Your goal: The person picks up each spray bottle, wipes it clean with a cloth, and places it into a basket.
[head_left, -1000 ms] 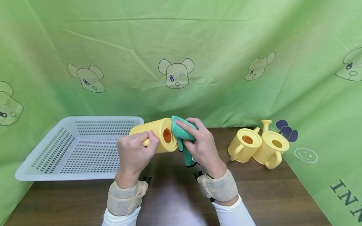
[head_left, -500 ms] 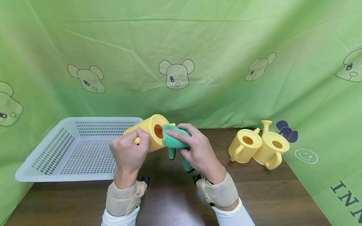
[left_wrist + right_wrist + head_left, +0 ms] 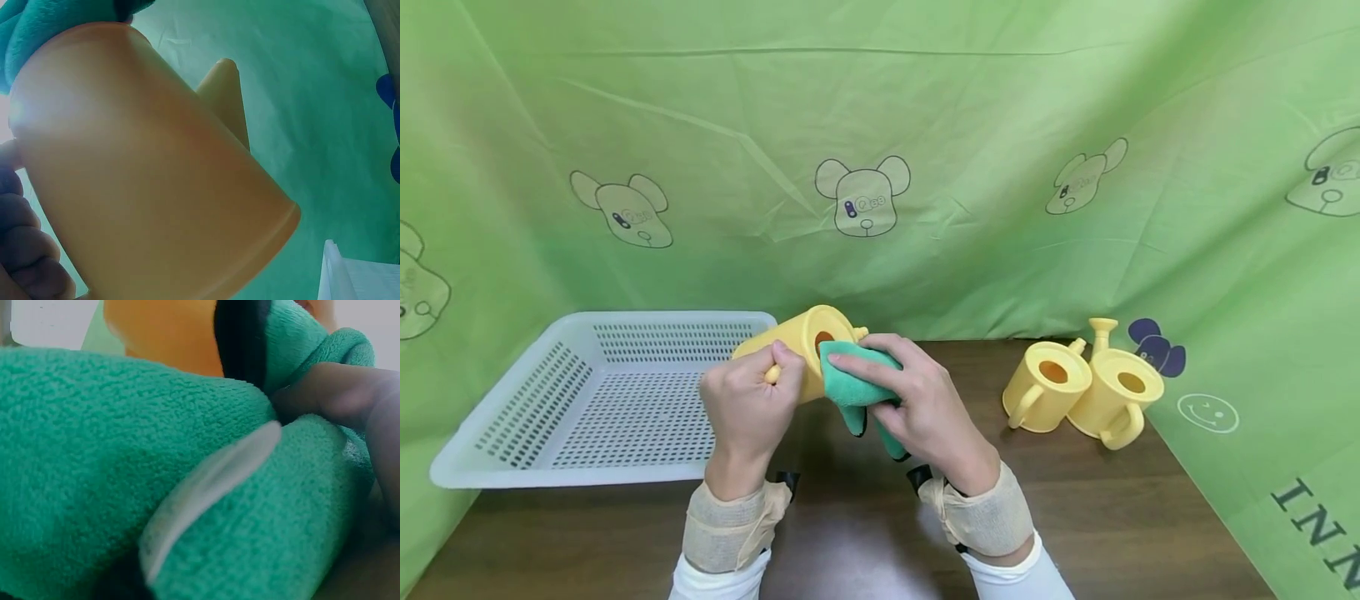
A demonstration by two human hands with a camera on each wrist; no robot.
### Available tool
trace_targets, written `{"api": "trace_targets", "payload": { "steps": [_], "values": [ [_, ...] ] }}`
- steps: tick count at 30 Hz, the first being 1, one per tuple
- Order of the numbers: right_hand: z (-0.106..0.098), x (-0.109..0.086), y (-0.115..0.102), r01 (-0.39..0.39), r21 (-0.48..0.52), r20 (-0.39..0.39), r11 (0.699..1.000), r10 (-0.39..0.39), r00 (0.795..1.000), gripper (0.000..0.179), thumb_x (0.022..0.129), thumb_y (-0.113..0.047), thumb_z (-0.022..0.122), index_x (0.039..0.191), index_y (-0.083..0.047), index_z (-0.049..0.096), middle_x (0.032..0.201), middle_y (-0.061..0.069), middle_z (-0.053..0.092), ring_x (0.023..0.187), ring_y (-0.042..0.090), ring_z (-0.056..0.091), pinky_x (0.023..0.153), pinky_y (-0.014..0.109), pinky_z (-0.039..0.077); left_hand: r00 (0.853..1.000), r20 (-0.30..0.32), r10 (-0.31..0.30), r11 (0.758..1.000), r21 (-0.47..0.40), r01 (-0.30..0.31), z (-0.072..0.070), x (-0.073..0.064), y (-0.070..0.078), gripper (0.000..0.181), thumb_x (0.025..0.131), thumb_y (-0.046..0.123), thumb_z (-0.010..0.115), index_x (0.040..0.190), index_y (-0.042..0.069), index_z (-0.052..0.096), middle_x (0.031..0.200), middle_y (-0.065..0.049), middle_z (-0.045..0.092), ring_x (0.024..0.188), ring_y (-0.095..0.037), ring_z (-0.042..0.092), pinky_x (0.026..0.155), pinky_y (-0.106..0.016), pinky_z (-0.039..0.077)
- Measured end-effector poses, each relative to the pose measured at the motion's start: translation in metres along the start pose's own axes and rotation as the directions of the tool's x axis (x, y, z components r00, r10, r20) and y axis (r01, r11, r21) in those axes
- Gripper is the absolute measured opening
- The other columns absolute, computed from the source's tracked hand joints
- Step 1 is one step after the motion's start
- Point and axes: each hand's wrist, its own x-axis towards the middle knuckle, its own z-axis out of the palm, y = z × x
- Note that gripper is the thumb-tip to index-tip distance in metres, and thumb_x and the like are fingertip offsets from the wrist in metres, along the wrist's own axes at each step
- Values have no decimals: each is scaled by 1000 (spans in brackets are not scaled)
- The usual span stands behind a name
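Observation:
A yellow watering can (image 3: 793,333) is held up in the air, tilted so its top faces toward the right. My left hand (image 3: 748,400) grips it by its handle (image 3: 772,374), the fingers curled round. In my right hand (image 3: 925,400) is a bunched green cloth (image 3: 857,379) with dark edging, pressed against the can's top rim and partly covering the round opening. The left wrist view shows the can's smooth body (image 3: 150,169), with the cloth (image 3: 56,31) at its upper end. Folds of the cloth (image 3: 112,444) fill the right wrist view.
A white perforated plastic basket (image 3: 587,481) stands on the brown wooden table (image 3: 865,533) at the left. Two more yellow watering cans, one nearer (image 3: 1033,396) and one behind it (image 3: 1101,400), stand upright on the right. A green printed curtain (image 3: 865,100) encloses the back and sides.
Both hands have shifted left, and the can's top has turned to face more upward. The cloth has moved from the rim's right side down across the opening's lower part.

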Motion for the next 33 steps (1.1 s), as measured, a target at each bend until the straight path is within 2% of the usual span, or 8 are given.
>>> {"api": "trace_targets", "payload": {
  "steps": [8,17,21,24,27,30,33],
  "values": [
    [-1,1,-1,31,39,-48,999,-29,998,72,72,16,64,130,-26,74,128,11,67,115,26,69,92,43,61,998,60,23,1000,3,-23,3,-3,3,43,85,10,52,45,14,35,41,0,25,45,-8,13,44,-21,9],
    [-1,1,1,-17,61,-94,998,23,995,66,74,13,71,128,-25,75,127,9,67,112,24,69,95,42,60,990,110,91,996,-21,-90,5,-4,3,42,83,9,53,45,16,35,42,2,26,45,-7,15,44,-20,9],
    [-3,1,4,-43,63,-121,997,50,991,63,76,12,72,128,-24,75,126,10,68,111,25,69,93,44,60,990,104,91,995,-35,-88,3,-4,1,42,82,8,53,45,16,36,42,2,28,45,-8,18,43,-20,12],
    [-9,1,10,-74,73,-153,995,84,985,61,78,12,71,129,-21,75,126,11,68,110,27,69,91,45,60,995,86,51,994,-98,-43,-2,-3,-2,41,82,7,55,45,14,40,42,1,33,44,-9,24,42,-19,18],
    [-19,-2,16,-111,89,-178,990,125,976,61,79,13,71,131,-19,74,127,12,67,111,29,68,90,47,59,998,57,-2,981,-195,13,-8,0,-5,40,82,4,55,44,12,45,43,-1,37,45,-8,28,42,-17,23],
    [-29,-6,24,-142,96,-214,985,159,964,62,78,14,71,131,-18,74,129,13,68,113,30,68,92,48,57,1000,21,-11,952,-305,17,-17,4,-11,37,81,0,55,46,9,49,44,-3,39,47,-3,30,42,-16,25],
    [-39,-11,33,-162,87,-260,983,179,949,62,77,16,69,130,-16,75,128,13,69,114,32,68,95,38,55,1000,-7,-1,915,-404,-2,-25,7,-16,34,79,-4,52,47,7,51,44,-4,40,48,0,31,41,-15,24]
  ]
}}
